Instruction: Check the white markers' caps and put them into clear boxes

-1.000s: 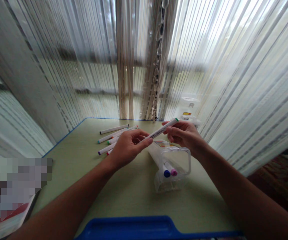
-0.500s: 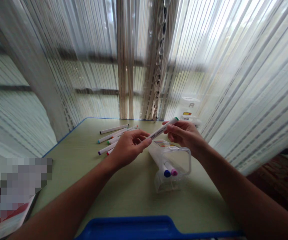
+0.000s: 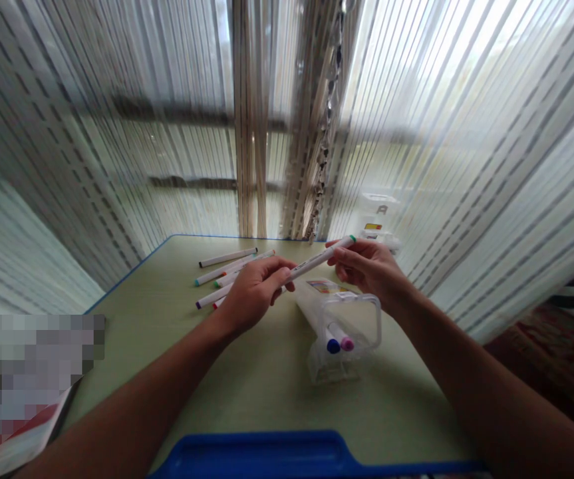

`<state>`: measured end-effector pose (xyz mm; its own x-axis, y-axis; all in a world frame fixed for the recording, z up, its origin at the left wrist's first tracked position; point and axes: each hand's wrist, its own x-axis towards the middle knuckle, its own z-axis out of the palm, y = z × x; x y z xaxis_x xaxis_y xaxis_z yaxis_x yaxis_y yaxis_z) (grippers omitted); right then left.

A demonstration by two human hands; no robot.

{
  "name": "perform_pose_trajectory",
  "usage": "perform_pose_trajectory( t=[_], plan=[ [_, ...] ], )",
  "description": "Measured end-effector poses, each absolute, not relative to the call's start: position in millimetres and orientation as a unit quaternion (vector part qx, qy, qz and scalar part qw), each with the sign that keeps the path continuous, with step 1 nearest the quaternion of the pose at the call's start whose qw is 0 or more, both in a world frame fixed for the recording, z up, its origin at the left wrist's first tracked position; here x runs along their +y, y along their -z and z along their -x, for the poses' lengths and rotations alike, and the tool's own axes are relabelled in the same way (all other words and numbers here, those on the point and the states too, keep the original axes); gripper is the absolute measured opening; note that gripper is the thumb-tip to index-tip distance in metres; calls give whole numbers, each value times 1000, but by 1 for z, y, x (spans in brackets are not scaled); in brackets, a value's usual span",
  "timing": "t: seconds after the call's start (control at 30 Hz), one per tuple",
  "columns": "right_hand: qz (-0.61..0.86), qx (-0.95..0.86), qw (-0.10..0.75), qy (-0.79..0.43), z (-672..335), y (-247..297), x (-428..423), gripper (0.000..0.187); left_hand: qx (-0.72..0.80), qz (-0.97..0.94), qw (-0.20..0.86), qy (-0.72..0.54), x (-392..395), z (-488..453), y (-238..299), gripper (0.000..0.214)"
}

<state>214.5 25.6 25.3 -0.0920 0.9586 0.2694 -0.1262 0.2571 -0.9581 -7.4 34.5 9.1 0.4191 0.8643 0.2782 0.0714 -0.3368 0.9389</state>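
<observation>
A white marker (image 3: 314,261) with a green tip slants up to the right between my two hands. The fingers of my left hand (image 3: 257,289) are closed on its lower end. Near the green end, the thumb and fingers of my right hand (image 3: 366,266) pinch it. Just below lies a clear plastic case (image 3: 311,313) on its side, its end open toward me. Inside it rest a blue-capped marker (image 3: 333,345) and a pink-capped marker (image 3: 347,343). Several white markers (image 3: 227,258) with coloured ends lie left of my left hand, which partly covers them.
The pale green table (image 3: 247,392) has a blue edge and a blue tray (image 3: 261,452) at the front. Another clear plastic container (image 3: 379,216) stands behind my right hand. Striped sheer curtains (image 3: 187,146) hang along the far side. A partly blurred item (image 3: 42,432) lies at left.
My left fingers have shifted slightly along the marker's lower end, with the thumb a little higher. The curtains have swayed. The case and loose markers stay in place.
</observation>
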Motion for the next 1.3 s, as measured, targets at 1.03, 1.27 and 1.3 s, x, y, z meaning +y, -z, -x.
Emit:
perform_pose_trajectory(
  t=[1.03,1.27,1.3],
  plan=[
    [379,-570,557,-469,-211,-27,20,25,321,-825,254,-389,33,9,-8,21],
    [319,-608,540,-487,-209,-28,14,28,316,-833,175,-419,35,9,-7,12],
    [309,-612,540,-489,-208,-29,13,28,317,-832,165,-424,35,8,-7,11]
  ],
)
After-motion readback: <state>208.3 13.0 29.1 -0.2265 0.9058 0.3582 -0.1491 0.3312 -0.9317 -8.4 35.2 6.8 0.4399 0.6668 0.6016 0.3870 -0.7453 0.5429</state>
